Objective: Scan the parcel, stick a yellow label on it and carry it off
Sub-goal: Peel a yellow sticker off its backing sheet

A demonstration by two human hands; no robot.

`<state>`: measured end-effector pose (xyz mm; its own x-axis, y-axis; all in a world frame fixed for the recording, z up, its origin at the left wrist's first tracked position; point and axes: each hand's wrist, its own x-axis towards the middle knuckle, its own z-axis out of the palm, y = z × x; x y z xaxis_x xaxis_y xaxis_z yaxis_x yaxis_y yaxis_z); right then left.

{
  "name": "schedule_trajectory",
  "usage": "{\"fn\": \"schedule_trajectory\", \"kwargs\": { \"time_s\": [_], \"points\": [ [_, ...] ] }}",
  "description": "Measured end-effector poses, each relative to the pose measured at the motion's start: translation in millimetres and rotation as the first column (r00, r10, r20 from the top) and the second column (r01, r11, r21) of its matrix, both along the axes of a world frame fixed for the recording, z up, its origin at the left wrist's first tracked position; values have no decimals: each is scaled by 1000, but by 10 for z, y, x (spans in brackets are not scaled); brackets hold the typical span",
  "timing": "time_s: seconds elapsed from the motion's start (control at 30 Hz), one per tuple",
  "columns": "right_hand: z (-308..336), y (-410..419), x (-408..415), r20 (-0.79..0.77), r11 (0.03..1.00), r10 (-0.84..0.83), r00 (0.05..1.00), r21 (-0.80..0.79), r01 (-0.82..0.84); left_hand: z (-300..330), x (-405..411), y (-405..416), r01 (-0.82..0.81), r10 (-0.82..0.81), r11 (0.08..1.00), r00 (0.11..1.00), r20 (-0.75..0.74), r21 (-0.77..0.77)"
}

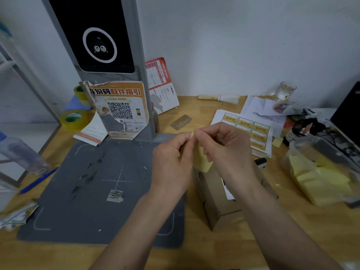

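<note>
With the plain brown cardboard parcel (218,199) lying on the wooden table (272,230) beside the grey scanner mat (97,182), left hand (171,158) and right hand (224,147) both pinch a small yellow label (202,160), seemingly peeling its backing, so pressing it onto the parcel should come next.

Yellow label (201,162) above cardboard parcel (216,197)

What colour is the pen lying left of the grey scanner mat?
Blue. The pen shows in the head view, lying on the wooden table's left side.
</note>
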<state>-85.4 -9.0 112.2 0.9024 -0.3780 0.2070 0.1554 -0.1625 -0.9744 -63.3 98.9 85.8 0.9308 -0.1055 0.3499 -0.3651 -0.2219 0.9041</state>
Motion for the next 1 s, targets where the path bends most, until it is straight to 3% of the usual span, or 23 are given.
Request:
{"fn": "schedule_trajectory", "kwargs": {
  "time_s": [0.17, 0.3, 0.4, 0.53, 0.63, 0.77, 1.0],
  "points": [
    [-19, 18, 7, -9, 1000, 15, 1000, 2, -15, 10, 18, 25, 9, -9, 1000, 1000, -15, 5],
    [-50, 10, 3, -28, 996, -1, 1000, -88, -1, 38, 27, 64, 36, -33, 998, 997, -71, 49],
    [-51, -1, -9, -47, 993, -17, 999, -119, 11, 25, 30, 65, -99, 99, 995, 993, -61, 5],
    [-53, 14, -17, -72, 998, -1, 997, -55, -3, 32, -1, 56, -281, 274, 953, 959, 71, 115],
    [-48, 25, -13, -65, 999, 38, 997, 40, -36, 9, -46, 7, -225, 215, 969, 971, 102, 100],
    [-40, 7, -25, -43, 987, 102, 994, 126, -96, 10, -92, -55, -27, 22, 997, 998, -62, -79],
    [-48, -42, -18, -17, 941, 100, 995, 325, -89, 94, -129, -84, 62, -100, 970, 983, -151, -233]
  ]
}}
